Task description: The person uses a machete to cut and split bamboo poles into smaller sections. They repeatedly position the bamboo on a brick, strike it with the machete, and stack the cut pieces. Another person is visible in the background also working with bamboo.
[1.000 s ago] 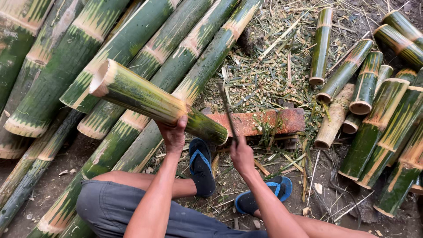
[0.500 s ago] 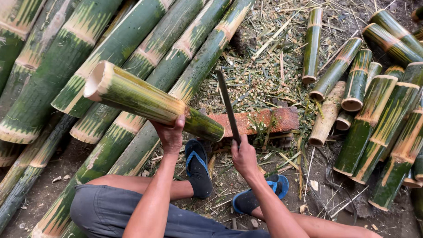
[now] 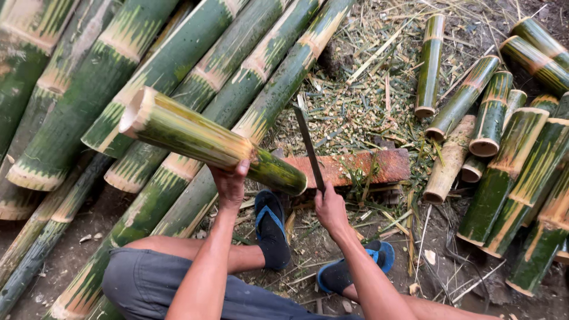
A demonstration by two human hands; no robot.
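My left hand (image 3: 230, 181) grips a short green bamboo section (image 3: 201, 139) around its middle, holding it tilted with the open cut end up at the left and the lower end resting on a reddish wooden block (image 3: 367, 167). My right hand (image 3: 330, 208) holds the handle of a long dark blade (image 3: 308, 147), raised upright just right of the bamboo's lower end. Both my feet in blue-strapped sandals (image 3: 271, 228) sit below the block.
Long green bamboo poles (image 3: 178, 65) lie stacked across the left and centre. A pile of short cut bamboo sections (image 3: 510, 142) lies at the right. Chips and splinters (image 3: 361, 101) cover the dirt ground behind the block.
The blade has swung up from low beside the block to a more upright, raised position. The bamboo section stays held in the same tilt.
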